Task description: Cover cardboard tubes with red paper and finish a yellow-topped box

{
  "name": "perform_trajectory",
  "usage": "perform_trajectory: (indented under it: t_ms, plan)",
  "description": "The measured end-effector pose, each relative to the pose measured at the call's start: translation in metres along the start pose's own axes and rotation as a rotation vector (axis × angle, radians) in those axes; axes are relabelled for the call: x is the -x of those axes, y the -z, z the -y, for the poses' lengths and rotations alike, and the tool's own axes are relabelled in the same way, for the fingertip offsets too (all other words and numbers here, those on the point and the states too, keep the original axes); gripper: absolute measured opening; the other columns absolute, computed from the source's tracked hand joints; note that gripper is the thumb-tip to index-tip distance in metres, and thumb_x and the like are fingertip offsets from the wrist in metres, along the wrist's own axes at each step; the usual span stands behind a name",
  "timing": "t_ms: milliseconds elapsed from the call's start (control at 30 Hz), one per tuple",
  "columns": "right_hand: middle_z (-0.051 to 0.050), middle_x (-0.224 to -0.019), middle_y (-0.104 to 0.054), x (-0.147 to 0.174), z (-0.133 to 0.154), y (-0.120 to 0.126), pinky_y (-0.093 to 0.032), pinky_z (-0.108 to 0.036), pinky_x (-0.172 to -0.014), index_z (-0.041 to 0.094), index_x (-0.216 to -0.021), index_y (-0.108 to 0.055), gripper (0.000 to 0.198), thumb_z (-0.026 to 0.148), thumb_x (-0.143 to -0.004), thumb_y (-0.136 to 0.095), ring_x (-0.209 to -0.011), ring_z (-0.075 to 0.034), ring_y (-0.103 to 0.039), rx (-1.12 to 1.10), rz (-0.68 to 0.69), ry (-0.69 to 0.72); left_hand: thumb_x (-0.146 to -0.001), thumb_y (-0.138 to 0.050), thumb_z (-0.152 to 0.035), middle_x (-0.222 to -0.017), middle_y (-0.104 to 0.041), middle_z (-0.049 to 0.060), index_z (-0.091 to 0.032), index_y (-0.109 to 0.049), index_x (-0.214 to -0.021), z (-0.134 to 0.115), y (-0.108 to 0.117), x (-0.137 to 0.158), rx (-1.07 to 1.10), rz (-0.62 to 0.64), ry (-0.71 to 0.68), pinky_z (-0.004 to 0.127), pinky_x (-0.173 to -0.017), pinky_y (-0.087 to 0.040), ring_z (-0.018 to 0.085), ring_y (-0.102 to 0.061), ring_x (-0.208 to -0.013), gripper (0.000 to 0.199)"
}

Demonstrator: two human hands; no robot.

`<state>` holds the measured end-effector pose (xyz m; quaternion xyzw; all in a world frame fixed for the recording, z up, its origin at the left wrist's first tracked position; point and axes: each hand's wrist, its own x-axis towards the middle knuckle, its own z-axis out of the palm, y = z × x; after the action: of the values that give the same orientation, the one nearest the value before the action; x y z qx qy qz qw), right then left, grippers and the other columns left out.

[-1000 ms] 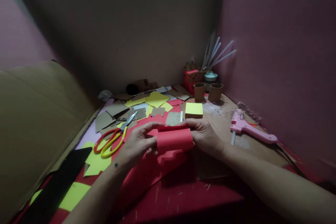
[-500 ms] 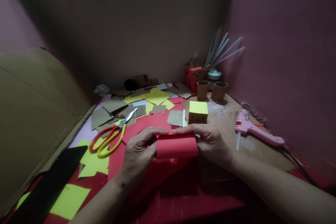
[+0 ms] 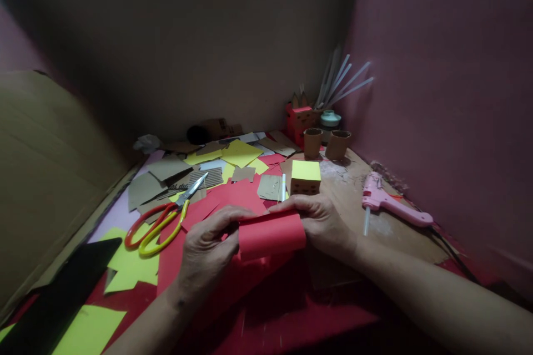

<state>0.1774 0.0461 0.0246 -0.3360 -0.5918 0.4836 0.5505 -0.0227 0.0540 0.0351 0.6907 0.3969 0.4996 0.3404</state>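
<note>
A piece of red paper [image 3: 272,236], curved over into a roll-like shape, is held up between my two hands. My left hand [image 3: 210,241] pinches its left end, fingers along the top edge and thumb below. At the right end my right hand [image 3: 327,224] grips it the same way, its fingertips on the top edge. Whatever lies inside the curve is hidden. Beneath are larger red sheets [image 3: 175,255]. Just beyond my right hand stands a small cardboard box with a yellow top [image 3: 305,170]. Scissors [image 3: 166,222] with red and yellow handles lie left of my left hand.
A pink glue gun [image 3: 391,208] rests at the right, its cord trailing along the wall. Two cardboard cups [image 3: 312,144], a red box [image 3: 297,122] and clear glue sticks [image 3: 350,80] stand at the back. Paper and cardboard scraps [image 3: 241,152] cover the left; a black strip [image 3: 70,294] lies near.
The view has turned slightly, so most things sit further left. The red paper is tilted a little, its right end higher; both hands keep hold of it.
</note>
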Motion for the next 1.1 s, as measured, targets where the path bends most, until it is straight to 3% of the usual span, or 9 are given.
perform_trajectory:
  t_ms: [200, 400, 567, 667, 767, 833, 900, 1000, 1100]
  plan:
    - [-0.001, -0.079, -0.076, 0.0, -0.001, 0.001, -0.053, -0.026, -0.065, 0.022, -0.088, -0.077, 0.026, 0.01, -0.069, -0.065, -0.07, -0.014, -0.067, 0.055, 0.006, 0.016, -0.07, -0.065, -0.014, -0.079, -0.072, 0.002, -0.021, -0.073, -0.074, -0.003, -0.001, 0.001, 0.05, -0.031, 0.154, 0.025, -0.064, -0.055, 0.019, -0.068, -0.074, 0.011]
    - [-0.002, -0.079, -0.076, -0.001, 0.0, 0.0, -0.054, -0.028, -0.066, 0.022, -0.087, -0.077, 0.024, 0.011, -0.069, -0.065, -0.071, -0.016, -0.067, 0.038, -0.004, 0.007, -0.07, -0.064, -0.012, -0.079, -0.073, 0.0, -0.023, -0.074, -0.075, -0.003, -0.002, 0.001, 0.084, -0.015, 0.107, 0.021, -0.059, -0.055, 0.015, -0.066, -0.069, 0.015]
    - [-0.001, -0.079, -0.075, -0.001, -0.003, 0.0, -0.054, -0.028, -0.067, 0.021, -0.086, -0.077, 0.023, 0.011, -0.068, -0.067, -0.072, -0.015, -0.067, -0.002, 0.006, -0.046, -0.07, -0.062, -0.011, -0.076, -0.073, -0.003, -0.024, -0.075, -0.076, -0.003, -0.002, 0.001, 0.08, -0.048, 0.167, 0.019, -0.056, -0.054, 0.01, -0.059, -0.054, 0.019]
    - [-0.003, -0.089, -0.075, -0.003, -0.007, -0.001, -0.055, -0.029, -0.071, 0.021, -0.098, -0.074, 0.032, 0.013, -0.068, -0.069, -0.079, -0.015, -0.067, -0.05, 0.015, -0.104, -0.07, -0.066, -0.015, -0.072, -0.072, -0.003, -0.023, -0.075, -0.074, -0.002, -0.002, 0.001, 0.084, -0.032, 0.187, 0.02, -0.056, -0.054, 0.011, -0.059, -0.055, 0.013]
    - [-0.007, -0.101, -0.073, -0.008, -0.003, 0.002, -0.056, -0.034, -0.077, 0.02, -0.125, -0.059, 0.057, 0.016, -0.069, -0.07, -0.087, -0.018, -0.068, -0.046, 0.103, -0.158, -0.068, -0.07, -0.019, -0.071, -0.071, -0.001, -0.021, -0.074, -0.074, -0.001, 0.0, -0.001, 0.085, -0.046, 0.229, 0.02, -0.054, -0.053, 0.013, -0.061, -0.058, 0.008]
    - [-0.009, -0.107, -0.071, -0.006, 0.009, 0.013, -0.057, -0.036, -0.078, 0.02, -0.135, -0.048, 0.065, 0.015, -0.072, -0.066, -0.091, -0.019, -0.068, 0.076, 0.143, -0.151, -0.066, -0.072, -0.02, -0.073, -0.072, 0.0, -0.02, -0.074, -0.076, 0.0, 0.002, -0.001, 0.092, -0.076, 0.271, 0.021, -0.053, -0.053, 0.014, -0.063, -0.059, 0.01]
    - [-0.011, -0.111, -0.069, 0.004, 0.025, 0.033, -0.056, -0.036, -0.081, 0.019, -0.129, -0.055, 0.053, 0.016, -0.077, -0.059, -0.094, -0.02, -0.067, 0.324, 0.116, -0.066, -0.065, -0.072, -0.021, -0.074, -0.073, 0.0, -0.02, -0.073, -0.077, 0.0, 0.004, -0.001, 0.108, -0.108, 0.312, 0.023, -0.053, -0.054, 0.015, -0.064, -0.06, 0.013]
    - [-0.011, -0.114, -0.067, 0.034, 0.044, 0.079, -0.053, -0.041, -0.084, 0.021, -0.127, -0.056, 0.044, 0.025, -0.084, -0.054, -0.1, -0.024, -0.064, 0.79, -0.165, 0.088, -0.062, -0.074, -0.02, -0.07, -0.072, -0.002, -0.02, -0.073, -0.077, -0.001, 0.007, -0.001, 0.132, -0.148, 0.323, 0.021, -0.053, -0.054, 0.015, -0.064, -0.058, 0.015]
    - [-0.017, -0.112, -0.065, 0.067, 0.044, 0.124, -0.051, -0.048, -0.079, 0.015, -0.13, -0.053, 0.052, 0.03, -0.08, -0.055, -0.097, -0.033, -0.061, 1.406, -0.343, -0.038, -0.059, -0.076, -0.02, -0.066, -0.071, -0.002, -0.02, -0.074, -0.075, -0.002, 0.008, -0.002, 0.125, -0.153, 0.288, 0.019, -0.049, -0.052, 0.013, -0.061, -0.054, 0.016]
